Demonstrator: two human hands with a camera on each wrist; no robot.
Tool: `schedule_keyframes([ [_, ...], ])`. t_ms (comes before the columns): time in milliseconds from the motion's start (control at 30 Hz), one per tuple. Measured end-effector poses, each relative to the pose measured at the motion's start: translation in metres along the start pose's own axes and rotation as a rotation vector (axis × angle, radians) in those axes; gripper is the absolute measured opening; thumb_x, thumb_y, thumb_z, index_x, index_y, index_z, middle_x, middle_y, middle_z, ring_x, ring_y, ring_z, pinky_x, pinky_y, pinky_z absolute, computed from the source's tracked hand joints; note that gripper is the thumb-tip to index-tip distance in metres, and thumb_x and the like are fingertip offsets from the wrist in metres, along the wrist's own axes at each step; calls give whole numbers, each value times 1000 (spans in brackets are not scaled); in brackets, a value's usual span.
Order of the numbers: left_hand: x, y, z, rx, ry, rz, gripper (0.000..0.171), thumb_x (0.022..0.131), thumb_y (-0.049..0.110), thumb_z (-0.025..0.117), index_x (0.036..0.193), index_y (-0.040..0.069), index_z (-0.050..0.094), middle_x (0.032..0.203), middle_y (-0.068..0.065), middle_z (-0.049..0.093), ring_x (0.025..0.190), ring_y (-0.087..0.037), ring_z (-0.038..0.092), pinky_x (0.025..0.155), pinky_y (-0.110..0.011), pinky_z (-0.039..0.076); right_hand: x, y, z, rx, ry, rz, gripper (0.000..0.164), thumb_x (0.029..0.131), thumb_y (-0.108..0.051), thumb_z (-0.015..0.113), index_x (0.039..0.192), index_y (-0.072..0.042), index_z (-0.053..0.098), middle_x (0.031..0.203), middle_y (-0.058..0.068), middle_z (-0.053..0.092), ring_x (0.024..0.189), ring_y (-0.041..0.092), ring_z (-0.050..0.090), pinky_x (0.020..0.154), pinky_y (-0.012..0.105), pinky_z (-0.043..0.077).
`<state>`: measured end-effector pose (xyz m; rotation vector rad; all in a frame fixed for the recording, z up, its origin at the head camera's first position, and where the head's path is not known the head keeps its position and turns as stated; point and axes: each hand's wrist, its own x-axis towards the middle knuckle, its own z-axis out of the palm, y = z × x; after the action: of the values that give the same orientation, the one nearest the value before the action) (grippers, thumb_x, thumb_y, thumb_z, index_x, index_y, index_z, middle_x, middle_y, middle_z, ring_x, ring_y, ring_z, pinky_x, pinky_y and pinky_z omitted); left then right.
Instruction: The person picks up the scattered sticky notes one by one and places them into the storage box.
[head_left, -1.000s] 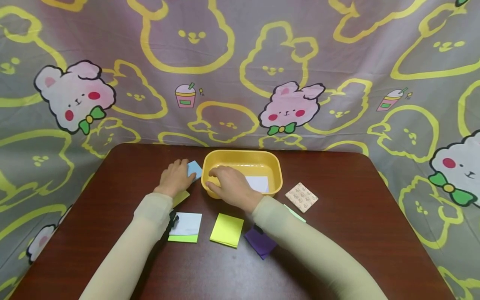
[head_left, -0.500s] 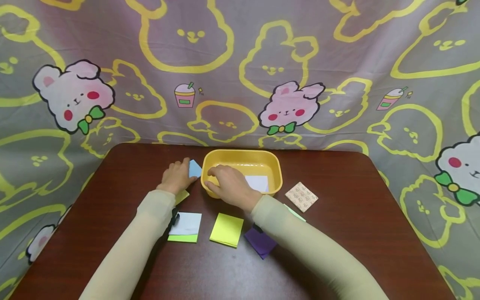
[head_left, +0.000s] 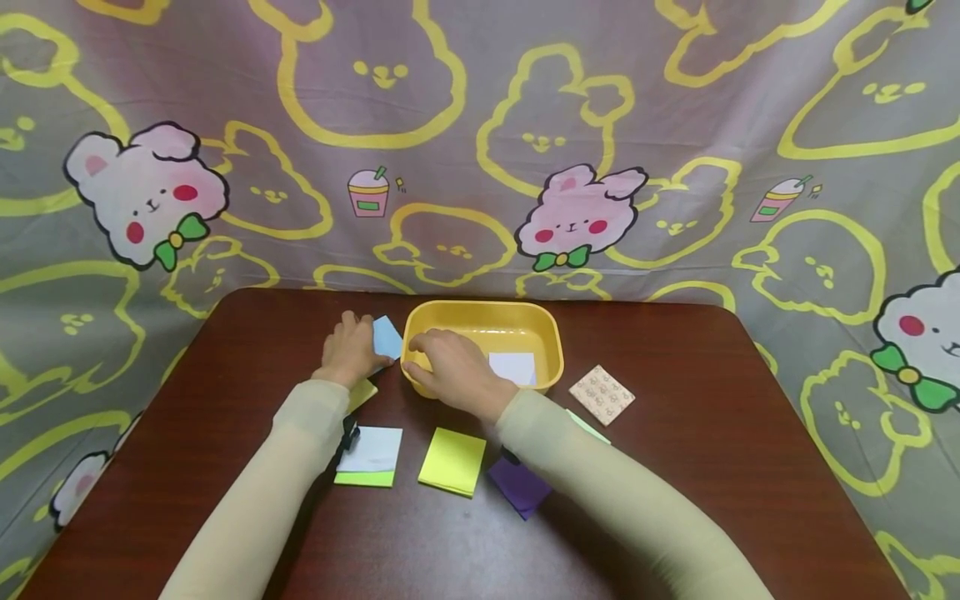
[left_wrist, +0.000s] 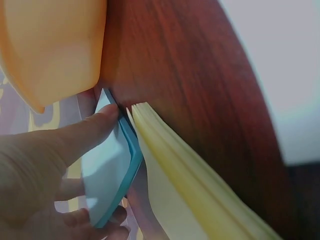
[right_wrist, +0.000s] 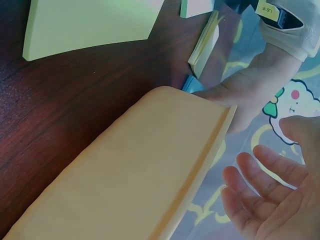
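Note:
My left hand (head_left: 347, 350) pinches a light blue sticky note pad (left_wrist: 106, 162) at the left of the yellow plastic basin (head_left: 525, 310). In the left wrist view the thumb lies on the pad's near face and the fingers reach behind it. A pale yellow sticky note pad (left_wrist: 175, 180) sits right beside it, partly under my left wrist in the head view. My right hand (head_left: 459, 373) hovers over the left part of the basin. Its fingers are loosely bent and hold nothing in the right wrist view. Inside the basin lies a white pad (head_left: 513, 367).
Nearer to me lie a white-and-green pad (head_left: 369, 454), a bright yellow pad (head_left: 452, 461) and a purple pad (head_left: 520, 486). A patterned beige pad (head_left: 602, 394) is right of the basin. My right sleeve partly covers a pale green pad (head_left: 589, 427). A printed curtain (head_left: 450, 100) hangs behind the table.
My left hand has drawn back slightly to the left, and its thumb and fingers have closed on the blue pad, which has tilted a little. The right hand stays nearly still over the basin.

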<state>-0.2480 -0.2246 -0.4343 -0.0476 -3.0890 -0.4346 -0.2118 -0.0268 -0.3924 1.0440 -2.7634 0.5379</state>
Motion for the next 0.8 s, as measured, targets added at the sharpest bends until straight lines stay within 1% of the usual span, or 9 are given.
schedule_keyframes([
  [133, -1, 0, 0, 7, 29, 4, 81, 68, 36, 80, 127, -4, 43, 112, -27, 47, 97, -43, 50, 75, -56, 44, 2, -1, 1, -6, 0, 0, 34, 90, -37, 57, 108, -11, 68, 101, 2, 67, 89, 15, 61, 76, 30, 49],
  [233, -1, -1, 0, 17, 37, 3, 80, 68, 36, 80, 126, -2, 42, 107, -25, 55, 95, -43, 53, 75, -56, 44, 2, 0, 2, -9, 7, -3, 34, 90, -37, 56, 108, -11, 68, 101, 2, 67, 89, 15, 61, 75, 30, 49],
  [333, -1, -1, 0, 26, 41, -5, 77, 68, 37, 80, 125, -1, 43, 103, -23, 59, 93, -41, 54, 74, -54, 45, 3, -1, 2, -6, 12, -6, 34, 90, -38, 56, 107, -11, 68, 100, 2, 68, 89, 15, 61, 75, 30, 49],
  [567, 0, -2, -2, 22, 78, 9, 60, 74, 29, 77, 119, 1, 48, 99, -21, 63, 88, -39, 58, 71, -53, 46, 4, -3, 2, -16, 16, -10, 35, 89, -39, 57, 107, -10, 68, 99, 1, 67, 88, 15, 61, 76, 29, 49],
  [733, 1, -3, -4, -12, 129, 20, 44, 79, 20, 71, 117, 3, 56, 99, -20, 66, 84, -38, 62, 67, -52, 47, 5, -5, 3, -5, 18, -12, 34, 89, -37, 58, 107, -10, 68, 99, 1, 67, 89, 15, 61, 76, 29, 49],
  [800, 1, -2, -6, -25, 135, 21, 39, 81, 18, 69, 116, 4, 58, 100, -21, 67, 84, -38, 63, 66, -52, 47, 6, -5, 3, -8, 15, -13, 33, 89, -37, 57, 107, -10, 68, 99, 1, 67, 89, 15, 61, 76, 29, 49],
])
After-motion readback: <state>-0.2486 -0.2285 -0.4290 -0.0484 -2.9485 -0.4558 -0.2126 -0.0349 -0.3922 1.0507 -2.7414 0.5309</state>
